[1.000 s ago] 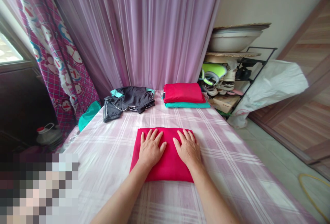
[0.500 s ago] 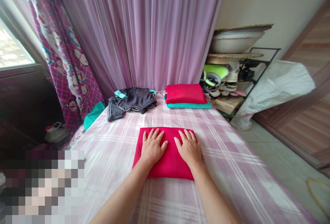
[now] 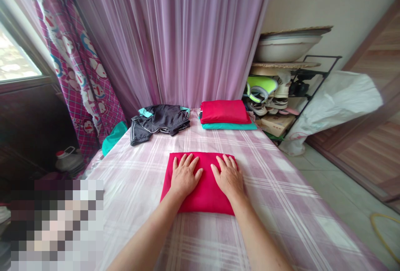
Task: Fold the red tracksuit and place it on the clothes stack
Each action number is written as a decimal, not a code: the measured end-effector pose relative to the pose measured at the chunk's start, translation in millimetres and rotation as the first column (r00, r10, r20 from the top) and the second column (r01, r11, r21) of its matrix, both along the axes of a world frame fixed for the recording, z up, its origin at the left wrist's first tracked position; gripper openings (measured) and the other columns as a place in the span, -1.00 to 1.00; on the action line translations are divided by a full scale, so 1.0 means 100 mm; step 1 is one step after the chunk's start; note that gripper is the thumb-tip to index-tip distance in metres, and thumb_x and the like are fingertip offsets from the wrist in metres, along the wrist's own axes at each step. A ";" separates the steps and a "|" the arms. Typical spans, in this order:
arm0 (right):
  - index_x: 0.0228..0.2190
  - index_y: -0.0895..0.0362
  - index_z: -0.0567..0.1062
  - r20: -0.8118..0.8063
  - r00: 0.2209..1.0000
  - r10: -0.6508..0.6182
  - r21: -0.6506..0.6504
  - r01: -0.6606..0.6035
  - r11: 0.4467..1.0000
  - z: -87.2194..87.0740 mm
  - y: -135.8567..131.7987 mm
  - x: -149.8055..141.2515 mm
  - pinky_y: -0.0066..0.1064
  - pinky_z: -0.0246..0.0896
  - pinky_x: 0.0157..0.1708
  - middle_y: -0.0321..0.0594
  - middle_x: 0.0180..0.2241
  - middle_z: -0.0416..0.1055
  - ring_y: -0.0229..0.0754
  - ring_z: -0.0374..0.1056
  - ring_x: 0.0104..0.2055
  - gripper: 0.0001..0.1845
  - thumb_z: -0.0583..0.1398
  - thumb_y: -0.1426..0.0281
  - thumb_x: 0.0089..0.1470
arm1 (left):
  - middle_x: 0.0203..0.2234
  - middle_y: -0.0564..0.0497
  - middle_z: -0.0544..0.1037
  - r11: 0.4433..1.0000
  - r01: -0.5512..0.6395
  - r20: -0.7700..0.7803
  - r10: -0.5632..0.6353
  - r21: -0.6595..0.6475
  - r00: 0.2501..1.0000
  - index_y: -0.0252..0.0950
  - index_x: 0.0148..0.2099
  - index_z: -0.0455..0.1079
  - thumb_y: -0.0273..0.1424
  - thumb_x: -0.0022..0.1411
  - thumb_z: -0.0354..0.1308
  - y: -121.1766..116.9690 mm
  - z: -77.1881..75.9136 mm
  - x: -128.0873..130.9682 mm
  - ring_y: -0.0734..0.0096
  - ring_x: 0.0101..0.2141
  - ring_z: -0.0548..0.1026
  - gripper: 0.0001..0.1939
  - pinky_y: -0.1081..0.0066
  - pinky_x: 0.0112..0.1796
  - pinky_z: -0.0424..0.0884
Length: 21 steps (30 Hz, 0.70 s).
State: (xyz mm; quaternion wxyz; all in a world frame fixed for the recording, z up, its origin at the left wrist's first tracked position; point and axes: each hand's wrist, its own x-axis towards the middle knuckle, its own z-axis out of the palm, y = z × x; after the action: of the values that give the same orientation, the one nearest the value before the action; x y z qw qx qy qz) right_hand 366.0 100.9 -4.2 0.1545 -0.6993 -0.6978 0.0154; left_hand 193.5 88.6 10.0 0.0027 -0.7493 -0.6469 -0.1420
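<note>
Folded red cloth (image 3: 202, 196), a soft, matte, flat rectangular pad, lies on the pink plaid bed sheet (image 3: 275, 208), near the bed's middle. Head view: left hand (image 3: 184, 177) and right hand (image 3: 228, 177) rest palm-down on top, fingers spread, open, gripping nothing. Farther up the bed, crumpled black shorts with teal trim (image 3: 159, 121) lie just beside a smooth folded red stack (image 3: 224, 112) on folded teal fabric (image 3: 229, 126).

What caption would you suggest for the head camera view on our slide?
The left hand and right hand press flat on a folded red cloth on a pink plaid bedsheet, folded garments beyond.
</note>
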 end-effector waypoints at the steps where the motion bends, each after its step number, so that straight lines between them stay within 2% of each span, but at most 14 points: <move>1: 0.23 0.03 0.33 0.001 1.000 0.001 0.000 -0.001 1.000 0.00 0.00 0.00 -0.01 0.04 0.21 -0.09 0.32 0.16 0.05 0.00 0.35 -0.43 -0.02 0.12 0.29 | 0.31 0.00 0.27 1.000 -0.001 -0.001 0.001 0.003 1.000 -0.09 0.31 0.24 -0.05 0.38 -0.09 0.00 0.00 0.00 0.11 0.31 0.14 -0.46 -0.15 0.29 -0.07; 21: 0.23 0.04 0.34 -0.011 1.000 0.008 0.008 -0.008 1.000 0.01 -0.01 0.01 0.00 0.05 0.21 -0.09 0.31 0.17 0.06 0.01 0.35 -0.43 -0.02 0.12 0.28 | 0.30 0.02 0.28 1.000 0.005 0.008 -0.005 0.007 1.000 -0.08 0.30 0.25 -0.05 0.38 -0.09 -0.01 0.00 0.00 0.12 0.31 0.15 -0.47 -0.15 0.29 -0.07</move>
State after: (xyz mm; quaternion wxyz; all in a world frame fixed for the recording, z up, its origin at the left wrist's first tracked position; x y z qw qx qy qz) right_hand 366.7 100.1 -3.3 0.1612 -0.6958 -0.6997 0.0171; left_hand 193.2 87.4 9.7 0.0024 -0.7502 -0.6446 -0.1472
